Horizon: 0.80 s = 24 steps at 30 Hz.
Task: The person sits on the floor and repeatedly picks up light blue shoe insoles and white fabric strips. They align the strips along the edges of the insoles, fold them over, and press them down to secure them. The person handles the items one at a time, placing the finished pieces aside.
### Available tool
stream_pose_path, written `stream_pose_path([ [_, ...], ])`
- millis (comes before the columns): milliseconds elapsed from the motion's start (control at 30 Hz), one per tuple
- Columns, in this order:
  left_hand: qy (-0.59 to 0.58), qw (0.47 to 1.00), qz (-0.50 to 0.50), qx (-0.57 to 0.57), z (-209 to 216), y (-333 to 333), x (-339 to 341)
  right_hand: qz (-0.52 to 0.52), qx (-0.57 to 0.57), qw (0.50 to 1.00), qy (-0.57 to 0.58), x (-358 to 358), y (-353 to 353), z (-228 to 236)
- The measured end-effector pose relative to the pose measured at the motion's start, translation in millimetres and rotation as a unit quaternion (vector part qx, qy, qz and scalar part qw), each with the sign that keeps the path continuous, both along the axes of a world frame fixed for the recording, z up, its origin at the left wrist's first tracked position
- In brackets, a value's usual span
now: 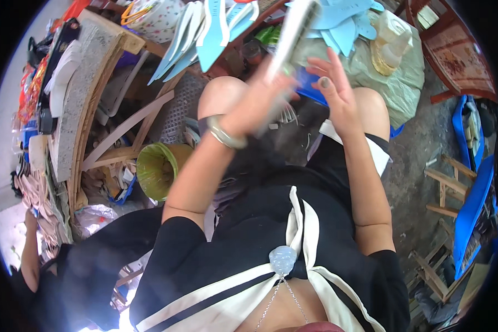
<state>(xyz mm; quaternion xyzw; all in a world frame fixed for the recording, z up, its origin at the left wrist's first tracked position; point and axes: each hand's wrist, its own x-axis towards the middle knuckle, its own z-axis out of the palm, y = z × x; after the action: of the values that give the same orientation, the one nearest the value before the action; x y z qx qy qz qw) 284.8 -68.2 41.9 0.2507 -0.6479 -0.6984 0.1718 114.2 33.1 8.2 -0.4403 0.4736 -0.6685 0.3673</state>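
Observation:
My left hand (260,105), with a pale bangle on its wrist, is raised above my knees and smeared by motion. It grips the lower end of a long white flat piece (292,39), also blurred, that points up and away. To its right, my right hand (336,91) is raised with fingers apart and nothing in them. Beyond my left hand, several light-blue insole-shaped pieces with white edges (213,33) hang over the bench edge. More light-blue cut pieces (340,25) lie heaped beyond my right hand.
A clear bottle with yellowish liquid (390,50) stands on a green sheet (398,94). A lined yellow-green bin (157,169) is by my left knee. Blue trays (473,216) sit on wooden stools at right. At left, another person's arm (30,252) reaches toward a cluttered bench (86,105).

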Motion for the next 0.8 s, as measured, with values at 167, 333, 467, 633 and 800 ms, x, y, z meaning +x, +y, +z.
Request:
stream_pose_path([
  [167,-0.341,0.680,0.233,-0.606,15.2,-103.9,4.4,0.030,-0.105,0.993,-0.040,-3.3,18.9,5.0],
  [333,-0.537,0.545,0.189,-0.616,-1.9,-149.1,14.0,0.029,-0.118,0.991,-0.060,-2.1,26.9,15.6],
  [467,-0.516,0.525,0.191,-0.649,-16.0,-152.4,18.5,0.019,-0.111,0.989,-0.100,-2.0,32.2,16.2],
  [633,-0.282,0.591,0.234,-0.719,-16.6,-115.3,-3.3,-0.031,0.011,0.996,-0.078,-15.4,46.9,19.6],
  [800,-0.090,0.894,-0.049,-0.436,-45.2,0.1,-40.6,-0.112,0.018,0.993,0.038,-62.1,80.4,25.6],
])
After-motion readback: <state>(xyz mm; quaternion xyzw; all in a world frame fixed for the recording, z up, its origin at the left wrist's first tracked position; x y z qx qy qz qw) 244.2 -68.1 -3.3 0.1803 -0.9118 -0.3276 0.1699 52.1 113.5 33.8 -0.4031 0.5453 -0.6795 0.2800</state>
